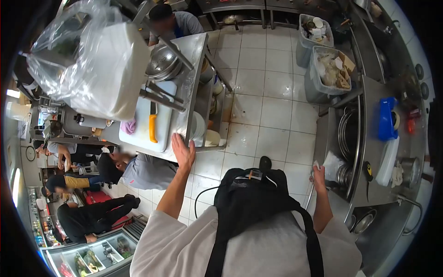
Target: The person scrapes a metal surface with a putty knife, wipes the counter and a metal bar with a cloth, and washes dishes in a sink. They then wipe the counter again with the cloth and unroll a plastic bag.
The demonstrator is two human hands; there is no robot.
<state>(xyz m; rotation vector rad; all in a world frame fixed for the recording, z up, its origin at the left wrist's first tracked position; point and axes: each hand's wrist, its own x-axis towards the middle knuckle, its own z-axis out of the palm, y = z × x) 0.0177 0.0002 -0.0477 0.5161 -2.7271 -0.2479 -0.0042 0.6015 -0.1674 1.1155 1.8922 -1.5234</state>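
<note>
The slim pale item (pixel 310 193), too unclear to name, is at your two o'clock, apparently gripped in your right hand (pixel 318 175). Swinging it outward could knock the stacked metalware (pixel 348 134); a leftward sweep could jolt the yellow-handled knife (pixel 152 128) at ten o'clock. Your left hand (pixel 183 151) spreads wide, palm down, by the surface (pixel 184 99); your right arm reaches sideways.

It was a commercial kitchen: a steel worktable (pixel 187 51) held a cutting board (pixel 138 136), a yellow-handled knife (pixel 152 127) and colanders (pixel 162 62), with cooks in caps beside it.
</note>
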